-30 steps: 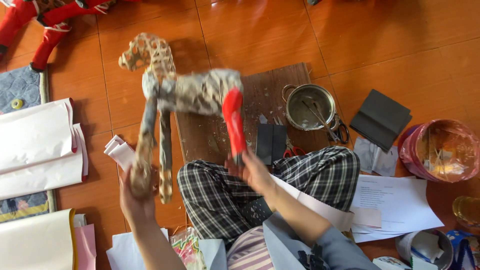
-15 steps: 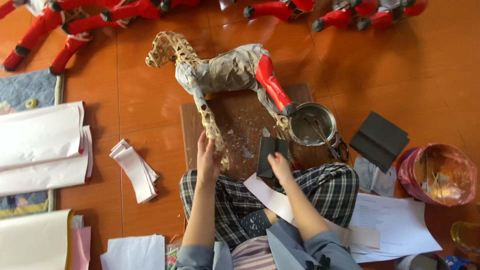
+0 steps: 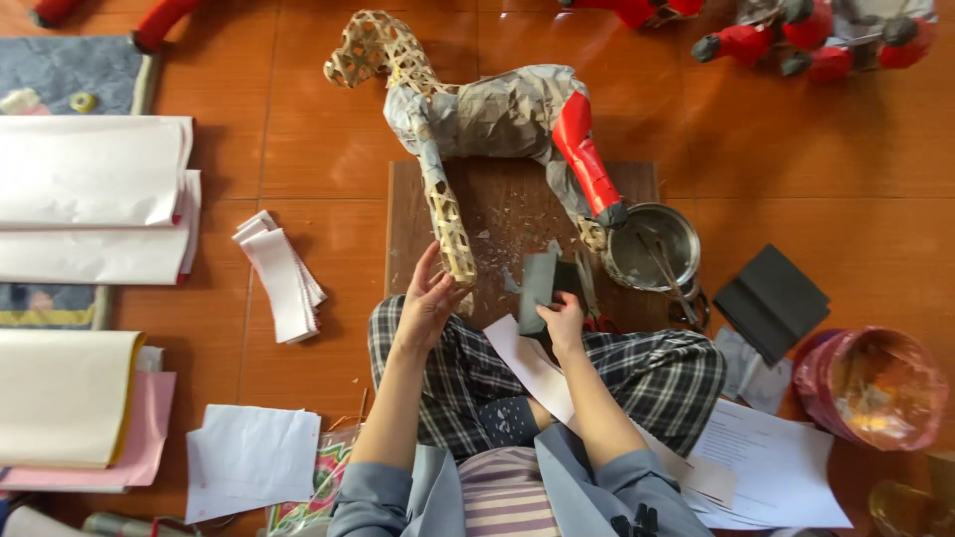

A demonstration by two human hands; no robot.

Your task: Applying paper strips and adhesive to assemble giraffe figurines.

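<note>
Glossy orange-brown tiled floor [image 3: 298,149] (soft daylight sheen), blue-grey mat [image 3: 70,70] at one corner

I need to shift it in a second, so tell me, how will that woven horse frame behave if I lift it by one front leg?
The horse frame is probably light for its size: open lattice shows at head and leg. It likely stays stiff rather than floppy, though the thin leg by the left hand may flex. Lying on the board, it could swing, and the paper skin may tear.
</note>
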